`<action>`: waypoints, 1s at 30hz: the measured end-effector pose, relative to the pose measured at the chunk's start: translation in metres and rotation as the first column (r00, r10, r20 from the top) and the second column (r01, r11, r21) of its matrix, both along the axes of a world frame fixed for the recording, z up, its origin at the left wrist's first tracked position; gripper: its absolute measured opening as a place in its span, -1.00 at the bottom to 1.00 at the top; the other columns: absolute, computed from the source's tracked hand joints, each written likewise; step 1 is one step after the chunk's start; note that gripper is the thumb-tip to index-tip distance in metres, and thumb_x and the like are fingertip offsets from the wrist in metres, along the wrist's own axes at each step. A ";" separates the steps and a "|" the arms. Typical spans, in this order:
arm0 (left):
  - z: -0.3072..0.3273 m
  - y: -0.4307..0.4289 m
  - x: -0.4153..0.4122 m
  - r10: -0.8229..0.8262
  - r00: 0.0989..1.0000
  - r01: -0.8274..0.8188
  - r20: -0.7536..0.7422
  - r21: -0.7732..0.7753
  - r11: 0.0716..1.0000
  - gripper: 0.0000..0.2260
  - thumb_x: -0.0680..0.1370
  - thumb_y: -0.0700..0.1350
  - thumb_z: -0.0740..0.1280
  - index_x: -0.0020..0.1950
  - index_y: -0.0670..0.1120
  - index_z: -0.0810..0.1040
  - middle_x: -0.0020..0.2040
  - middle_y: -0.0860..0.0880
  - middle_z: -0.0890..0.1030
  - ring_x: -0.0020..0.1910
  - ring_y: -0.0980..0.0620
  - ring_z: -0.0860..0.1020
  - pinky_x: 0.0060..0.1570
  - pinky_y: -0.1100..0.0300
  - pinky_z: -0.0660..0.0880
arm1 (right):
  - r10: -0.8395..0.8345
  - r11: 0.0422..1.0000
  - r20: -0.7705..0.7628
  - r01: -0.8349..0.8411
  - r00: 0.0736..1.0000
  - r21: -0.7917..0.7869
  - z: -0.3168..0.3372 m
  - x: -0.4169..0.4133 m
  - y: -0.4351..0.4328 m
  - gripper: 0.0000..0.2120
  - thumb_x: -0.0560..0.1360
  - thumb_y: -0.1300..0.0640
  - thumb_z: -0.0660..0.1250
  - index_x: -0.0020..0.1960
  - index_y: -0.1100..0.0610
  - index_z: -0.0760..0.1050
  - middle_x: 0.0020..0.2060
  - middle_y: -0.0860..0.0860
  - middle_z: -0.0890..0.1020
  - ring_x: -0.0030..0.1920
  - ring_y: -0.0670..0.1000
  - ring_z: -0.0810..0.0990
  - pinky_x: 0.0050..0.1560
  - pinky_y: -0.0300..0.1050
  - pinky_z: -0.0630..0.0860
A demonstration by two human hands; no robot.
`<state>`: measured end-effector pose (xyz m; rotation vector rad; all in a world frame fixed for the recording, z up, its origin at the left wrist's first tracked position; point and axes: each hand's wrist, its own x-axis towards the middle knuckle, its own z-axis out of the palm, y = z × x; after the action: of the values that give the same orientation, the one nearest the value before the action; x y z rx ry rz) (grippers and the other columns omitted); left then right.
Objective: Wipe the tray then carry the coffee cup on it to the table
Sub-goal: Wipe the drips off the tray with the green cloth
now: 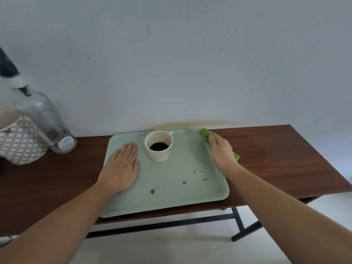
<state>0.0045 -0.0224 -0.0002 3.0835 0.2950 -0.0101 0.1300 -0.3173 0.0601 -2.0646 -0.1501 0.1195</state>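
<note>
Pale green tray spotted with brown drips.

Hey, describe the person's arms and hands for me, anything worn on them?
Both forearms are bare as far as the frame shows, with no sleeves in view. The left hand and right hand wear no gloves. No watch, bracelet or ring is visible on the wrists or the fingers that show.

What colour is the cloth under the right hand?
Bright green cloth, clearest in the head view, under the right hand.
</note>
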 end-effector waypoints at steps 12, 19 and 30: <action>0.000 -0.001 -0.002 0.000 1.000 0.001 0.030 -0.017 1.000 -0.34 0.56 0.13 -0.30 0.63 -0.12 -0.11 0.65 -0.05 -0.05 0.62 0.06 -0.10 0.58 0.08 -0.14 | 0.547 0.554 -0.117 -0.463 0.829 -0.692 -0.030 -0.008 0.045 -0.35 0.67 -0.17 0.00 0.66 0.06 -0.08 0.65 0.02 -0.03 0.63 0.09 -0.11 0.61 0.03 -0.16; -0.002 -0.006 0.002 0.057 0.997 -0.055 0.047 -0.045 0.997 -0.37 0.59 0.12 -0.21 0.63 -0.14 -0.07 0.65 -0.07 -0.02 0.62 0.04 -0.07 0.58 0.05 -0.08 | 0.579 0.554 -0.063 -0.448 0.813 -0.702 -0.036 -0.066 0.038 -0.42 0.70 -0.04 -0.04 0.66 0.07 -0.10 0.64 0.00 -0.02 0.63 0.06 -0.09 0.59 -0.07 -0.19; -0.001 0.003 0.000 -0.001 0.998 0.003 0.057 -0.032 0.999 -0.32 0.55 0.12 -0.30 0.63 -0.14 -0.06 0.65 -0.07 -0.02 0.62 0.04 -0.07 0.58 0.06 -0.11 | 0.812 0.364 -0.079 -0.606 0.579 -0.707 -0.028 -0.124 0.067 -0.39 0.64 -0.17 -0.18 0.65 -0.04 -0.09 0.62 -0.16 -0.08 0.61 -0.13 -0.17 0.60 -0.10 -0.21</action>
<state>0.0050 -0.0197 -0.0014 3.0457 0.2858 0.0723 0.0065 -0.2503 0.0321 -2.5748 -1.4369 0.4843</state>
